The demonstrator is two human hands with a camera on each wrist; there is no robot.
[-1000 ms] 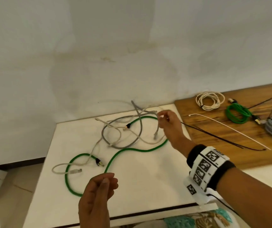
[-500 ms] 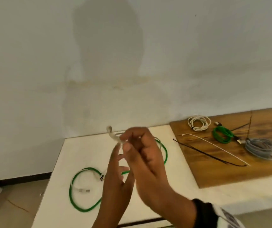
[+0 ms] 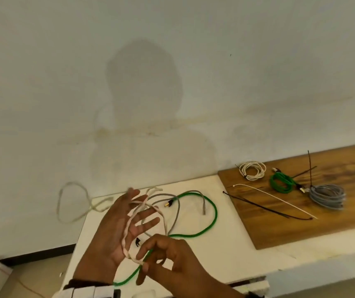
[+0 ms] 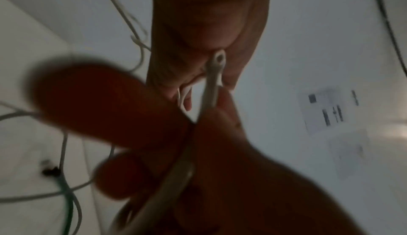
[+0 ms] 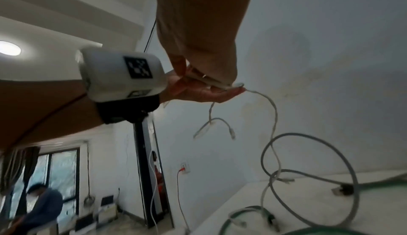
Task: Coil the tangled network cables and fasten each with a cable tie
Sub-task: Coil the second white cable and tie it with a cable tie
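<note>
My left hand [image 3: 127, 224] is raised over the white table [image 3: 226, 259], palm up and fingers spread. A pale network cable [image 3: 127, 230] loops from the fingers down across the palm. My right hand [image 3: 143, 265] pinches this cable at the heel of the left palm. The cable's rest [image 3: 71, 201] swings off the table's left edge. A green cable [image 3: 215, 211] and a grey cable [image 3: 177, 211] lie loose on the table. In the right wrist view the right hand [image 5: 220, 82] holds the cable [image 5: 274, 115] against the left palm [image 5: 198, 93].
A wooden board [image 3: 301, 229] on the right carries a tied white coil [image 3: 252, 171], a green coil [image 3: 281, 182] and a grey coil [image 3: 327, 195]. A black cable tie [image 3: 266, 206] and a white cable tie [image 3: 275, 201] lie on it. A wall stands behind.
My right hand lifted the pale cable off the table and brought it to my left hand. The left hand has spread its fingers, and the cable now loops over them.
</note>
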